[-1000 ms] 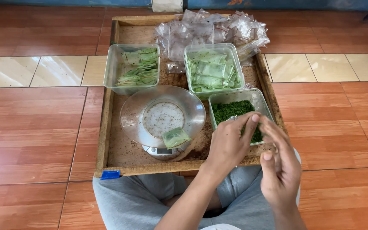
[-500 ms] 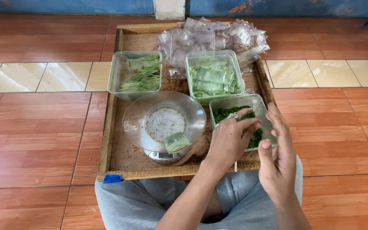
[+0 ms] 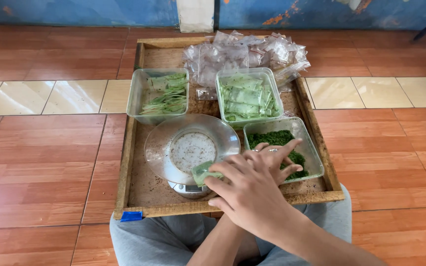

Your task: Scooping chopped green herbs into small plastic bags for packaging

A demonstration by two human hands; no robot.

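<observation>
My right hand [image 3: 250, 194] reaches left across my body, and its fingertips pinch a small green packet [image 3: 202, 172] lying on the near edge of the round metal scale pan [image 3: 166, 148]. My left hand [image 3: 277, 153], with a ring on one finger, lies partly under the right one. Its fingers are spread over the clear tub of dark green powder [image 3: 307, 148]. All of this sits on a wooden tray [image 3: 139, 194] over my lap.
At the tray's back stand a clear tub of green strips [image 3: 159, 93], a tub of filled green packets [image 3: 247, 96] and a heap of empty clear bags [image 3: 252, 54]. Blue tape [image 3: 131, 216] marks the tray's near left corner. Red and cream floor tiles surround it.
My right hand has crossed from the right side over the left hand to the packet on the scale pan. The left hand stays at the powder tub. The camera has come closer.
</observation>
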